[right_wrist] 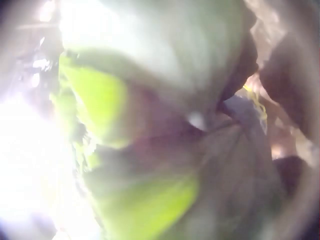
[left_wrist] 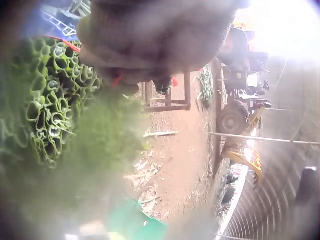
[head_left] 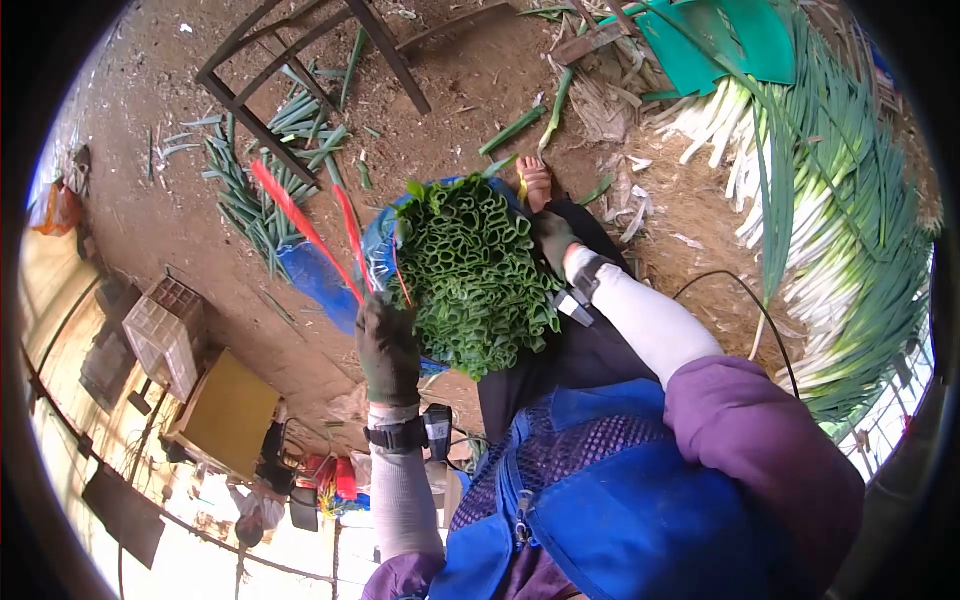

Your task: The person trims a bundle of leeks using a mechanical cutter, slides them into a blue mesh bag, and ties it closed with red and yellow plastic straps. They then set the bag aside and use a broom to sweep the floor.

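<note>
A large bundle of cut green onion leaves point(head_left: 470, 280), hollow ends facing up, stands at the person's lap with blue plastic point(head_left: 380, 245) along its left side. At its near-left edge, the gloved left hand point(head_left: 388, 350) grips a red strap point(head_left: 300, 222), whose two ends stick up past the fingers. In the left wrist view that dark glove point(left_wrist: 155, 35) fills the top beside the hollow leaf ends point(left_wrist: 50, 110). The gloved right hand point(head_left: 553, 243) lies against the bundle's right side, its fingers largely hidden. The right wrist view is blurred, with bright green leaf point(right_wrist: 100, 100) near the glove.
Long green onions with white stems point(head_left: 830, 220) lie in a big heap at right, beside a green plastic sheet point(head_left: 720, 45). Cut leaf pieces point(head_left: 265, 200) lie under a metal frame point(head_left: 310, 80). Crates point(head_left: 165, 335) stand at left. A bare foot point(head_left: 535, 180) is just beyond the bundle.
</note>
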Available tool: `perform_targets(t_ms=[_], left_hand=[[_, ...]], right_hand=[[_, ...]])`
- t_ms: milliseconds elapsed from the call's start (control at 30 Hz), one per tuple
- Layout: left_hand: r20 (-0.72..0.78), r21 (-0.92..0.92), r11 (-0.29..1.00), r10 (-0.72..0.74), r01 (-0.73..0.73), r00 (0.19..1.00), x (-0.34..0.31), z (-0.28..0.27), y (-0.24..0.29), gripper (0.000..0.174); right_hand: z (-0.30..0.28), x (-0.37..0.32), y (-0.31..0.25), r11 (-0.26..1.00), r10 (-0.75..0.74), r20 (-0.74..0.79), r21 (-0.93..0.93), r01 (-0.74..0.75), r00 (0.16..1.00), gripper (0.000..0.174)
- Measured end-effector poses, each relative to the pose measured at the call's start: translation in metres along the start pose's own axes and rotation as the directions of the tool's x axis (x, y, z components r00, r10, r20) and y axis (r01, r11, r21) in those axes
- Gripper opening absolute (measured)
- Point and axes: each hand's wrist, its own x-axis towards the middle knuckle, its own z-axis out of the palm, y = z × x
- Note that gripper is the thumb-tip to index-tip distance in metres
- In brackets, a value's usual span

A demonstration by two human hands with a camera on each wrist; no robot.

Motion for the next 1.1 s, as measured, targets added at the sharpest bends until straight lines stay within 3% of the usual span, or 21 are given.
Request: perform_targets(t_ms=[33, 67, 100, 133, 167, 200, 233, 267, 333, 400, 467, 567, 600, 633, 733, 767, 867, 933, 1033, 1067, 1100], left_hand=[[0.035, -0.154, 0.983, -0.099, 0.103, 0.994, -0.004, -0.006, -0.011, 0.016], [0.069, -0.307, 0.928, -0.199, 0.210, 0.978, -0.008, -0.012, -0.021, 0.017], [0.103, -0.440, 0.843, -0.295, 0.309, 0.950, -0.011, -0.017, -0.032, 0.018], [0.117, -0.505, 0.776, -0.372, 0.378, 0.921, -0.016, -0.024, -0.037, 0.018], [0.099, -0.369, 0.868, -0.320, 0.333, 0.942, -0.017, -0.026, -0.028, 0.016], [0.080, -0.216, 0.936, -0.266, 0.278, 0.961, -0.018, -0.029, -0.018, 0.015], [0.061, -0.062, 0.974, -0.212, 0.216, 0.975, -0.019, -0.031, -0.009, 0.014], [0.076, -0.390, 0.848, -0.358, 0.358, 0.931, -0.025, -0.033, 0.000, 0.017], [0.284, -0.842, 0.247, -0.552, 0.479, 0.784, -0.040, -0.047, -0.006, 0.021], [0.297, -0.863, 0.219, -0.509, 0.455, 0.808, -0.052, -0.061, -0.006, 0.021], [0.314, -0.897, 0.144, -0.459, 0.418, 0.831, -0.068, -0.084, -0.015, 0.021], [0.094, -0.521, 0.744, -0.437, 0.418, 0.895, -0.092, -0.113, 0.018, 0.003], [0.272, -0.906, 0.142, -0.524, 0.399, 0.807, -0.099, -0.123, 0.015, 0.019], [0.231, -0.871, 0.263, -0.526, 0.415, 0.819, -0.103, -0.122, 0.013, 0.011], [0.147, -0.660, 0.621, -0.444, 0.422, 0.884, -0.113, -0.104, 0.014, 0.012], [0.117, -0.554, 0.750, -0.360, 0.361, 0.926, -0.113, -0.094, 0.012, 0.014], [0.082, -0.432, 0.869, -0.228, 0.241, 0.970, -0.113, -0.082, 0.009, 0.014], [0.198, -0.722, 0.549, -0.417, 0.420, 0.887, -0.125, -0.106, 0.031, 0.014], [0.309, -0.925, 0.019, -0.544, 0.379, 0.780, -0.137, -0.134, 0.072, 0.017], [0.293, -0.871, 0.208, -0.508, 0.446, 0.810, -0.139, -0.140, 0.083, 0.019], [0.303, -0.875, 0.202, -0.481, 0.440, 0.823, -0.139, -0.142, 0.088, 0.020]], right_hand=[[0.016, -0.010, 0.014, 0.978, -0.207, -0.248, -0.037, 0.204, 0.946, 0.025], [-0.002, -0.013, -0.002, 0.954, -0.067, -0.268, 0.265, 0.141, 0.961, 0.026], [-0.014, -0.016, -0.008, 0.955, -0.039, -0.159, 0.284, 0.084, 0.986, 0.027], [-0.028, -0.023, -0.021, 0.927, 0.074, -0.183, 0.374, 0.000, 0.980, 0.025], [-0.039, -0.031, -0.036, 0.885, 0.184, -0.199, 0.460, -0.074, 0.963, 0.023], [-0.036, -0.033, -0.040, 0.726, 0.314, -0.088, 0.664, -0.179, 0.945, 0.020], [-0.042, -0.045, -0.047, 0.672, 0.319, -0.021, 0.710, -0.210, 0.948, 0.017], [-0.047, -0.056, -0.054, 0.615, 0.322, 0.046, 0.749, -0.246, 0.946, 0.019], [-0.063, -0.074, -0.086, 0.698, 0.310, -0.068, 0.693, -0.179, 0.948, 0.021], [-0.098, -0.084, -0.125, 0.254, 0.471, 0.304, 0.852, -0.457, 0.828, 0.023], [-0.100, -0.099, -0.162, 0.209, 0.462, 0.274, 0.891, -0.404, 0.843, 0.023], [-0.113, -0.110, -0.190, 0.137, 0.404, 0.311, 0.909, -0.393, 0.860, 0.023], [-0.113, -0.110, -0.191, 0.123, 0.375, 0.329, 0.909, -0.399, 0.867, 0.023], [-0.115, -0.110, -0.186, 0.113, 0.350, 0.341, 0.909, -0.401, 0.872, 0.023], [-0.118, -0.084, -0.154, 0.599, 0.316, 0.097, 0.751, -0.277, 0.944, 0.023], [-0.119, -0.074, -0.144, 0.496, 0.444, 0.223, 0.746, -0.445, 0.868, 0.023], [-0.133, -0.066, -0.149, 0.510, 0.355, 0.078, 0.819, -0.263, 0.932, 0.021], [-0.143, -0.088, -0.174, 0.502, 0.349, 0.101, 0.819, -0.277, 0.931, 0.021], [-0.173, -0.108, -0.206, 0.609, 0.282, 0.099, 0.751, -0.258, 0.954, 0.022], [-0.178, -0.103, -0.210, 0.688, 0.263, 0.101, 0.678, -0.260, 0.960, 0.024], [-0.181, -0.093, -0.209, 0.764, 0.239, 0.102, 0.594, -0.252, 0.966, 0.026]])
